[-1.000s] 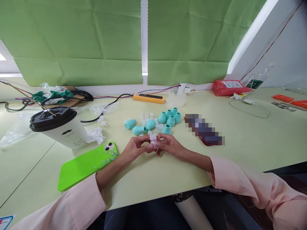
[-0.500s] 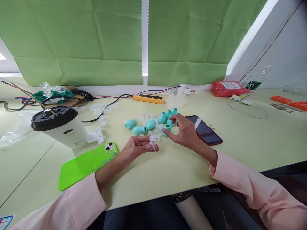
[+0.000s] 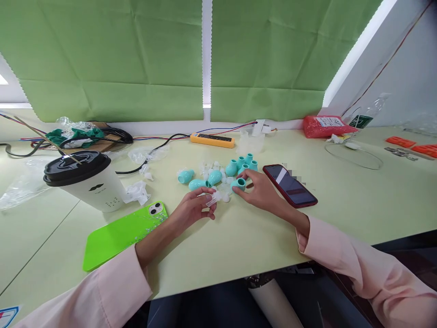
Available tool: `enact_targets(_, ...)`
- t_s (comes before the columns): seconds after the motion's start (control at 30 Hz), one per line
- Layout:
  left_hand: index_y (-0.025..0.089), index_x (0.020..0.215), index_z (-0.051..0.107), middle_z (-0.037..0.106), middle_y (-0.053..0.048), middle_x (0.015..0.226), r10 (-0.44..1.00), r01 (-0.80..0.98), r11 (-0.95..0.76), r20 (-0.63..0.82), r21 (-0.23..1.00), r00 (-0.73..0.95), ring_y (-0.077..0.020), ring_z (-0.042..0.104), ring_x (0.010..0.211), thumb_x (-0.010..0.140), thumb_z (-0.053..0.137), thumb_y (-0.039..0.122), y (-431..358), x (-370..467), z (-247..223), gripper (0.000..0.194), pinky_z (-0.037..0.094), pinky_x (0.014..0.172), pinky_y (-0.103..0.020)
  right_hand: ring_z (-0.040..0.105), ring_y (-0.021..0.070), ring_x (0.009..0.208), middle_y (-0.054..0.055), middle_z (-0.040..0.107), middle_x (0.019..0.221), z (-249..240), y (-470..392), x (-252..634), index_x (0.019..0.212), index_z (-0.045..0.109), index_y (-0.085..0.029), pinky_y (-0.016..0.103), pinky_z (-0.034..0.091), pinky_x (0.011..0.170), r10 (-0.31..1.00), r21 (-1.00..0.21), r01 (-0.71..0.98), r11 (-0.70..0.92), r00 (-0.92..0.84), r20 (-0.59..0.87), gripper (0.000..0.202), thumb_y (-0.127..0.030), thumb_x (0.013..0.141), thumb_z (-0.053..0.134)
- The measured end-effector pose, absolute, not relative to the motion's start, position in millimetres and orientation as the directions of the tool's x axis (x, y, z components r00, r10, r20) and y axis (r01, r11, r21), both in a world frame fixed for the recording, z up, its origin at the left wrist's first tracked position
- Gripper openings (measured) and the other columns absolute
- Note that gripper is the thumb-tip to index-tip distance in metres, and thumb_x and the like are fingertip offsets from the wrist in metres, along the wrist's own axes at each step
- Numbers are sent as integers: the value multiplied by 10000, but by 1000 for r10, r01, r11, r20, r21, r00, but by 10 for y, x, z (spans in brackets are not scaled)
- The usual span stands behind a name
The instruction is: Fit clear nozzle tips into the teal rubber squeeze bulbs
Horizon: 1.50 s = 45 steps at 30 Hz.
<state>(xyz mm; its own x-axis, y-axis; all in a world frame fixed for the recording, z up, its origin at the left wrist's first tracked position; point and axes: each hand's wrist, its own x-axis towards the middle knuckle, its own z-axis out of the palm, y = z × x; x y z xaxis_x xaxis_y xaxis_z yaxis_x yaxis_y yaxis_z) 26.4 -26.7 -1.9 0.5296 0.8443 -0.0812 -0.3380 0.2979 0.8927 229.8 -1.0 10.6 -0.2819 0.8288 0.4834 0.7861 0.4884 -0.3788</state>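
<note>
Bulb (image 3: 238,185) in right fingers (image 3: 248,175), fitting (image 3: 214,197) in left (image 3: 201,199)

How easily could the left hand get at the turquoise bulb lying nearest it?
Probably easily: that turquoise bulb lies just beyond the left hand, with nothing visible blocking the way. The hand holds a small clear plastic piece, though, which might hinder it.
</note>
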Motion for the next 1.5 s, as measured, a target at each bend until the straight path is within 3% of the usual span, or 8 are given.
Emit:
enact_targets(0.1,132,796,556,526,-19,621,869,-350,266,-66,898,490,-106,500,573,710,545,186,-258,260,-26,102,430,551,-261,556,184,835,70,590,901,122,-112,2268,774,418,-196,283,471,612,759,-525,571,631,-314,570,201,-289,662,557)
enact_targets(0.17,128,788,572,541,-21,632,870,-360,246,-42,900,491,-104,503,576,692,571,184,-266,256,-19,112,430,546,-258,559,185,868,75,593,932,115,-162,2248,803,414,-203,277,482,601,726,-562,463,686,-383,570,211,-270,666,561)
enact_targets(0.4,121,828,560,584,-11,592,854,-295,197,-16,935,520,-104,533,538,647,639,218,-279,225,3,220,481,558,-300,532,166,742,27,593,792,63,-176,2212,868,484,-212,346,417,717,553,-363,426,829,-525,647,228,-266,668,579)
enact_targets(0.6,104,843,617,645,-32,659,891,-151,182,-99,972,443,-151,594,639,494,733,166,-274,227,15,373,517,637,-327,491,130,681,20,527,760,48,-209,2225,859,429,-187,259,389,608,624,-434,450,780,-596,505,201,-295,720,525)
enact_targets(0.8,97,873,638,599,-9,562,911,27,23,-32,999,412,-97,536,454,571,691,234,-308,227,68,336,502,505,-260,454,102,595,-15,495,693,55,-234,2234,829,409,-195,219,349,540,644,-472,452,757,-638,422,183,-288,718,523)
enact_targets(0.97,109,834,616,545,18,493,894,5,59,-55,998,444,-91,504,451,610,659,270,-327,248,79,279,510,437,-252,446,101,542,-23,494,653,13,-253,2213,836,411,-198,218,335,510,676,-458,506,731,-631,380,183,-316,730,503)
enact_targets(1.17,108,833,586,561,10,536,861,-45,179,-135,983,491,-95,524,506,625,652,272,-322,248,56,273,534,510,-285,464,114,544,-10,519,668,-12,-261,2206,838,426,-199,234,340,525,669,-396,541,742,-638,382,186,-338,736,494)
enact_targets(1.5,95,851,592,624,-23,587,853,-22,150,-118,988,509,-134,594,526,592,678,227,-346,249,40,303,531,553,-298,414,90,575,-31,463,668,-19,-268,2176,779,403,-199,211,338,526,734,-644,430,633,-598,321,273,-373,666,581)
